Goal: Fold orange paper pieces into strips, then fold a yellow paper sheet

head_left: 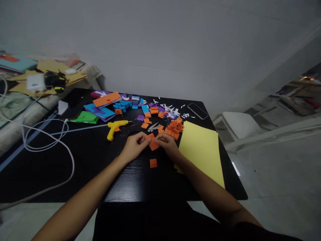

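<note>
Between my two hands is an orange paper piece [153,144], pinched at its left side by my left hand [135,144] and at its right side by my right hand [167,143]. Below it a small orange square [153,163] lies on the black table [127,182]. Just beyond my fingers are grey scissors [152,127], partly hidden, and a pile of folded orange pieces [175,126]. A yellow glue gun [114,128] lies left of the scissors. Yellow sheets [200,147] are partly under my right forearm.
Coloured paper stacks [106,99], blue folded pieces [122,106] and white scraps [170,109] lie at the back. A phone [197,110] is at the back right corner. A white cable [71,157] loops across the left side. A white chair [238,124] stands at right.
</note>
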{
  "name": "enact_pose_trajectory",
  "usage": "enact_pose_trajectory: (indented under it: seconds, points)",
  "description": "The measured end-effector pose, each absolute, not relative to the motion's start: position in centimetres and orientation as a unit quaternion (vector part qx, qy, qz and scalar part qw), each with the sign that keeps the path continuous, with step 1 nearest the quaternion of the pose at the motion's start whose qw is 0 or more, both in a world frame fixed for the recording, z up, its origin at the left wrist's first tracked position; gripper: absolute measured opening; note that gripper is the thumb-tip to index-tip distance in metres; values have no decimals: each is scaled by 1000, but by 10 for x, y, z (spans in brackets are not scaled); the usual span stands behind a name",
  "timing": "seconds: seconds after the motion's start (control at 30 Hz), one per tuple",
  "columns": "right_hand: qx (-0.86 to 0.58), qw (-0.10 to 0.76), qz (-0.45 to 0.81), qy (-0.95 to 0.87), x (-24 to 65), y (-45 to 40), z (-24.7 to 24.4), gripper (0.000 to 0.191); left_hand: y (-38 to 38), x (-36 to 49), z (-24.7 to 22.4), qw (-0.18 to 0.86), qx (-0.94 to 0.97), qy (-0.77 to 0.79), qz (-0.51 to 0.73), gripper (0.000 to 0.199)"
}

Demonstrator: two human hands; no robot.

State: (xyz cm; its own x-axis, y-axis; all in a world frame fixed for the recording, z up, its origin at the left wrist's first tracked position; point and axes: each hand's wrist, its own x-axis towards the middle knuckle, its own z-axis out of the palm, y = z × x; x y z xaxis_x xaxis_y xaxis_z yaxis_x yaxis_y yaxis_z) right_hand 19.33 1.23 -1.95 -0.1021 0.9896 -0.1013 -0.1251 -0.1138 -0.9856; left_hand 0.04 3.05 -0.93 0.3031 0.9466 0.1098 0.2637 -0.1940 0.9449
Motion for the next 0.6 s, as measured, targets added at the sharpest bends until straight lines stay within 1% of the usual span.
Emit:
enact_pose_trajectory:
  seconds: [0.13, 0.33, 0.6]
  points:
    - [-448, 470, 608, -457, 193, 12, -22, 28, 31, 0, -11, 448, 674, 441, 388, 31]
    - [-450, 494, 567, -482, 191, 11, -23, 24, 30, 0, -11, 445, 685, 441, 371, 35]
    - [-467, 493, 558, -477, 191, 10, -21, 24, 33, 0, -13, 435, 694, 441, 367, 41]
